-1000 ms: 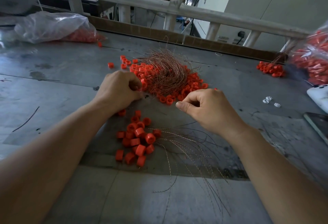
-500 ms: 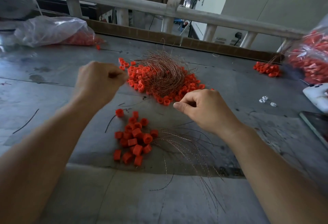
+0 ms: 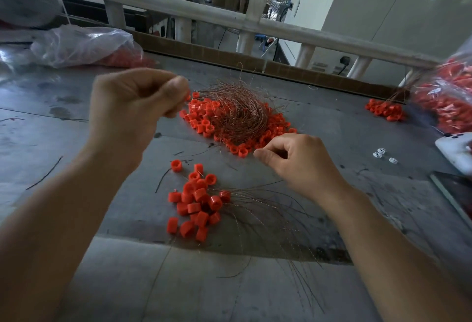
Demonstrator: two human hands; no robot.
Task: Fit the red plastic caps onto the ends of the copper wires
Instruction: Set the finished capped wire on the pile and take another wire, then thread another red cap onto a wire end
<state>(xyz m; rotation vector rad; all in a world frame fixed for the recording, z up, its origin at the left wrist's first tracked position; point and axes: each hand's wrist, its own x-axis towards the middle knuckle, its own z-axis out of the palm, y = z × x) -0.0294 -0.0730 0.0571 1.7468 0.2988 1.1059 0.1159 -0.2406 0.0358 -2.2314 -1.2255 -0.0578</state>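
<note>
- At frame centre, on the grey counter point(image 3: 76, 143): a tangled heap of copper wires point(image 3: 240, 114) ringed by loose red caps point(image 3: 201, 117). This is the supply stock.
- Lower centre: a cluster of capped wires point(image 3: 199, 201), caps bunched to the left, strands fanning toward the lower right. By appearance, this is the finished lot.
- Left hand point(image 3: 135, 107), upper left of centre: raised off the counter, fingers point(image 3: 176, 89) clenched, thumb pressed to forefinger. What it pinches, if anything, cannot be told.
- Right hand point(image 3: 298, 160), right of centre: low, at the near edge of the heap, thumb and forefinger tips point(image 3: 265, 155) closed in a fine pinch. No wire can be made out between them.
- Step in hand, as judged: gathering one cap and one wire end, fitting not yet begun.
- Next move calls for: bringing the two pinches together in the open air between the hands, lining a thin strand with a small bore, then pushing it home. Fine alignment matters more than force.
- Open room: bare counter at left and along the bottom of the frame.
- Edges: a cardboard strip point(image 3: 204, 53) and white railing point(image 3: 178, 12) bound the far side.
- Right edge: a bag of caps point(image 3: 449, 102), a small cap pile point(image 3: 385, 111), a white device point(image 3: 454, 150) and a dark slab point(image 3: 457, 191) crowd that side.
- Upper left: a second plastic bag point(image 3: 84, 45).
</note>
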